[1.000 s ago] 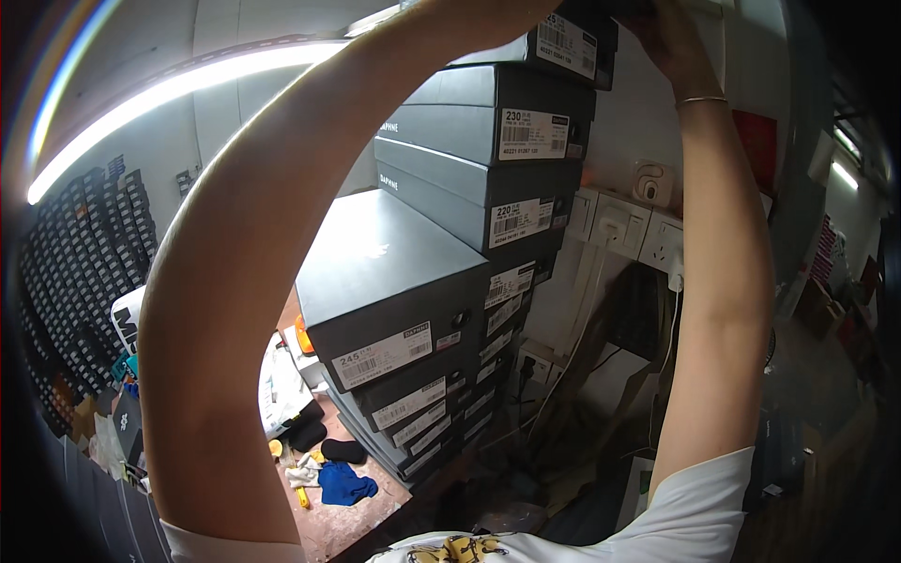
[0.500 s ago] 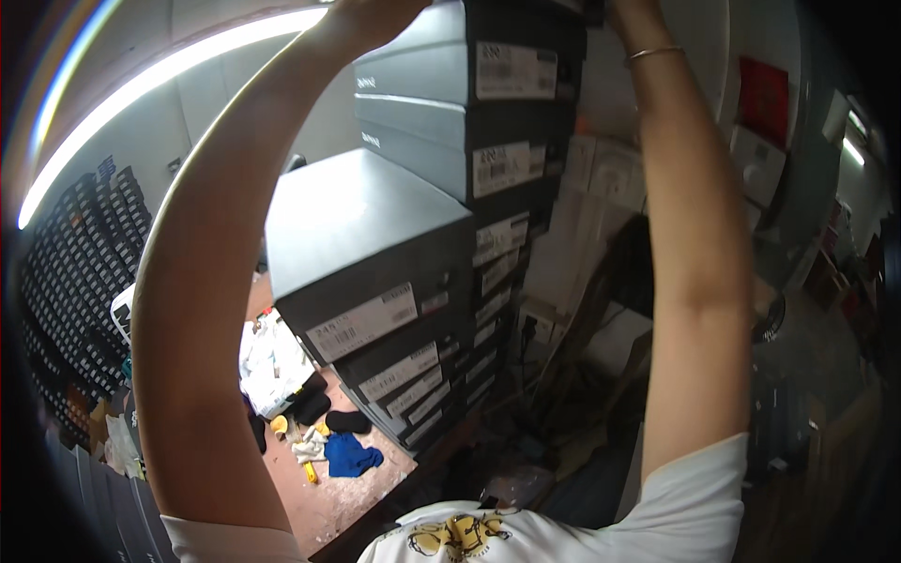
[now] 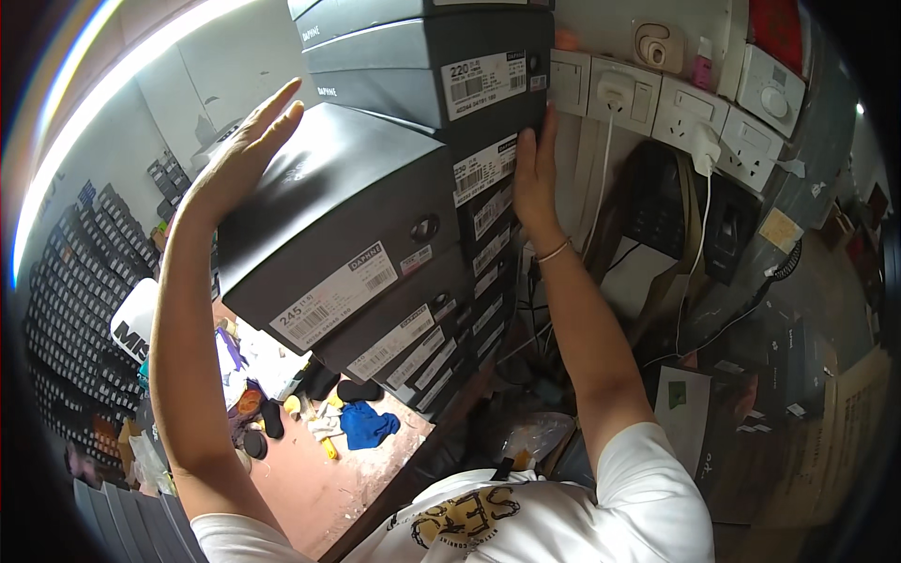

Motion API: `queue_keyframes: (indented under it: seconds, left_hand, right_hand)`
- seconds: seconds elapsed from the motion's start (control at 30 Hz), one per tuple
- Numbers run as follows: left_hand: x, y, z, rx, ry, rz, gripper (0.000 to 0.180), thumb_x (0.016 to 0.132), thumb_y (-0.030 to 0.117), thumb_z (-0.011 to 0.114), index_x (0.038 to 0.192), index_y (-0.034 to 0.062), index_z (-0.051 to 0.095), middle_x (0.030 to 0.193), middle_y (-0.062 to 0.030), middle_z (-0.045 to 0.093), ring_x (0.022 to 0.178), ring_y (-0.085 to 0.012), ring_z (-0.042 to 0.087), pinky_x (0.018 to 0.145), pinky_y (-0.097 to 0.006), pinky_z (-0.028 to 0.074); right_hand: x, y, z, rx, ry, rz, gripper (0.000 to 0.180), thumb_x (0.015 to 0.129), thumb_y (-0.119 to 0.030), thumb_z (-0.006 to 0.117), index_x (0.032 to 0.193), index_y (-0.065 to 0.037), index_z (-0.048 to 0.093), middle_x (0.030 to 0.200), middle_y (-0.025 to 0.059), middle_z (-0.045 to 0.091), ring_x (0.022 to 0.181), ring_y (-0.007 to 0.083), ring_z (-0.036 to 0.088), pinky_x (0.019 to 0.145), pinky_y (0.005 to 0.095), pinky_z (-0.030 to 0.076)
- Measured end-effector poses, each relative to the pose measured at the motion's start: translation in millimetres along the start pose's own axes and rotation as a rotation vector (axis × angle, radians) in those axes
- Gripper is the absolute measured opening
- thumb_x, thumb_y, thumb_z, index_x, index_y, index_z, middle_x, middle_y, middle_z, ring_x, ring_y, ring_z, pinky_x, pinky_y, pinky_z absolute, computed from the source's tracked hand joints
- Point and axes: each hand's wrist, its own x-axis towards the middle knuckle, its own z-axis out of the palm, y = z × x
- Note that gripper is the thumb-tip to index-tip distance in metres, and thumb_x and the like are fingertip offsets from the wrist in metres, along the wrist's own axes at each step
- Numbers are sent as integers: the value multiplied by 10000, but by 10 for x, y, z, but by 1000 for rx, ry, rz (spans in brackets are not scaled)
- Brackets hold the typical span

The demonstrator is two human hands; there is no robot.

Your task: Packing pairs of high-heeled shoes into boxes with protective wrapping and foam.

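Note:
Dark grey shoeboxes with white labels stand in two tall stacks in front of me. The nearer stack ends in a wide shoebox (image 3: 357, 272) with a shiny lid and a round finger hole. Behind it to the right, the taller stack (image 3: 375, 89) runs out of the top of the picture. My left hand (image 3: 246, 150) is at the left edge of the wide box's lid, fingers straight and nothing in them; whether it touches is unclear. Flat along the right side of the taller stack lies my right hand (image 3: 535, 183), its fingers stretched upward.
Wall sockets (image 3: 694, 113) with plugged-in white cables are at the right, near a dial box (image 3: 774, 89). Below the stacks, a pinkish tabletop (image 3: 328, 502) carries a blue cloth (image 3: 368, 425) and small scraps. Many stacked boxes (image 3: 80, 300) line the far left.
Both hands have come down from the top of the taller stack to its sides. My view has shifted, showing the sockets and more of the wide box.

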Motion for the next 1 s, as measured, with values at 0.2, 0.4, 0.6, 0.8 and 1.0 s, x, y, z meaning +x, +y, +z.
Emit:
queue_keyframes:
  seconds: [0.2,0.4,0.6,0.8,1.0]
  left_hand:
    - [26,-49,47,22,-42,30,668,911,620,399,1412,178,410,1406,-137,449,1343,-281,360,1102,-357,259]
    - [105,-252,-11,4,119,136,593,897,519,534,1318,101,516,1296,-143,555,1198,-257,524,1014,-332,372]
    - [-725,-526,-35,-196,1026,238,366,808,173,690,1118,30,557,991,-172,591,956,-341,572,827,-394,456]
    - [-3128,-999,1289,-273,639,30,356,817,68,649,1150,23,529,956,-152,591,923,-306,585,840,-376,459]
    - [-5942,-1000,1671,-498,152,-744,523,849,187,622,1322,37,459,1255,-230,476,1112,-367,528,958,-391,435]
  right_hand:
    - [233,107,-190,-16,-162,28,634,976,-346,437,1465,-29,184,1409,236,378,1336,312,341,1088,353,262]
    - [229,201,-189,1,-112,105,573,974,-346,464,1417,-11,325,1399,194,415,1312,298,379,1083,350,277]
    - [-364,-788,3,-424,172,-83,371,963,-227,477,1222,29,551,1212,156,589,1127,271,554,987,359,409]
    - [-1596,-2654,535,564,-570,-579,282,969,-197,457,1048,66,523,897,217,577,701,284,594,601,387,483]
    - [-2374,-4080,1847,780,-980,-850,394,679,-175,806,1022,-46,662,1073,178,606,811,303,649,668,381,533]
